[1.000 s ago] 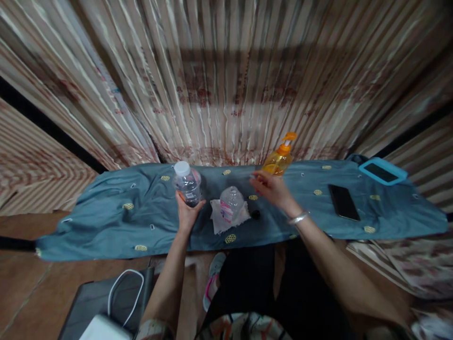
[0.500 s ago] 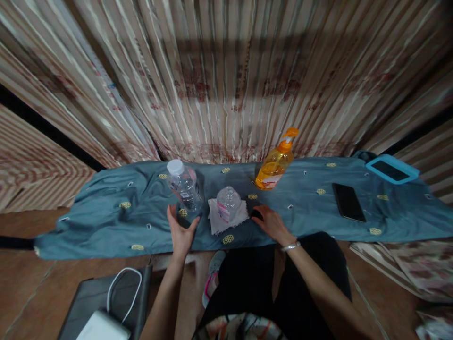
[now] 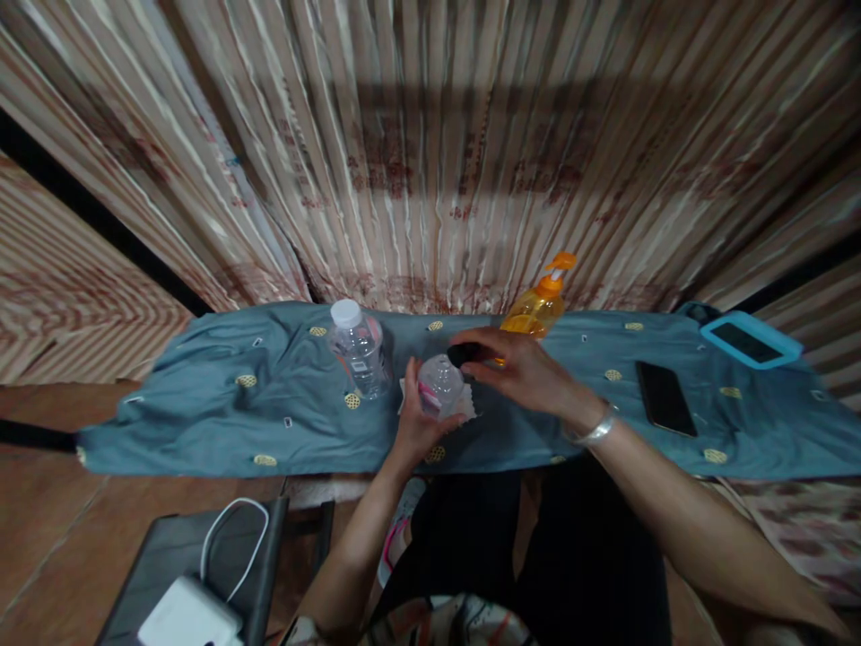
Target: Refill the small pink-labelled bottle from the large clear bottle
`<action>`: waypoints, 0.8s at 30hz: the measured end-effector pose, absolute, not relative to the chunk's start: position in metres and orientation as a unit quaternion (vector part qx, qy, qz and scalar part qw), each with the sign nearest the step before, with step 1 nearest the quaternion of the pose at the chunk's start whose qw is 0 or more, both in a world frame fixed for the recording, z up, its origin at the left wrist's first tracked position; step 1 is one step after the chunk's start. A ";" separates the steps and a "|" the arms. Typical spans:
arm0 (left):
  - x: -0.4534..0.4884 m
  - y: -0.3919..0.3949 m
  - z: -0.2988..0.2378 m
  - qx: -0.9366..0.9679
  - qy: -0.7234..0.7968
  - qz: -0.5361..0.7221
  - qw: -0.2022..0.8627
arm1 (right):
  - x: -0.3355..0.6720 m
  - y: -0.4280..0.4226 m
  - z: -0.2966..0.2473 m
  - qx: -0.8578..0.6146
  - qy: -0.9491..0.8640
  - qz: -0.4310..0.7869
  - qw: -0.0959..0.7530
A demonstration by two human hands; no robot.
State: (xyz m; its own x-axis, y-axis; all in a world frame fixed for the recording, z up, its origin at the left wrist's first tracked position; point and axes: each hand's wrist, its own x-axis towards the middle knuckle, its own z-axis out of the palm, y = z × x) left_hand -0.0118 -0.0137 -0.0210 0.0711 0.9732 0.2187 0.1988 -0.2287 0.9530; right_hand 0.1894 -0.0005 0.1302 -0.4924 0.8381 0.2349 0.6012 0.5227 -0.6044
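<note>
A small clear plastic bottle (image 3: pixel 441 379) with a pink-marked label stands capless on a white cloth (image 3: pixel 469 411). My left hand (image 3: pixel 418 429) is wrapped around its lower part, thumb on the near right side and fingers on the left. In my right hand (image 3: pixel 521 370), the fingertips pinch a small black cap (image 3: pixel 463 354), held beside the bottle's mouth at its upper right. Whether cap and mouth touch, I cannot tell. A larger clear bottle (image 3: pixel 363 361) with a white lid stands upright to the left. Behind my right hand is an orange pump bottle (image 3: pixel 536 312), its lower part hidden.
A teal patterned cloth (image 3: pixel 202 404) covers the narrow table. On the right lie a black phone (image 3: pixel 665 397) and a blue-framed device (image 3: pixel 750 341). Striped curtains (image 3: pixel 430 161) hang behind. A dark stool (image 3: pixel 161 556) at lower left bears a white box (image 3: pixel 188 615) with a cable.
My left hand has moved right, from beside the larger bottle onto the small one. My right hand has lifted the black cap from the table's right-centre up to the small bottle's mouth.
</note>
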 end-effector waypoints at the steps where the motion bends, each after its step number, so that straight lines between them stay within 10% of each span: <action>1: -0.009 -0.011 -0.020 0.611 0.479 0.489 0.398 | 0.182 0.003 0.140 -0.421 -0.852 0.212 0.229; 11: -0.004 -0.010 -0.027 0.602 0.459 0.513 0.406 | 0.142 0.008 0.179 -0.421 -0.903 0.076 -0.047; 24: -0.003 -0.008 -0.026 0.591 0.459 0.516 0.416 | 0.134 0.011 0.189 -0.425 -0.899 0.023 -0.104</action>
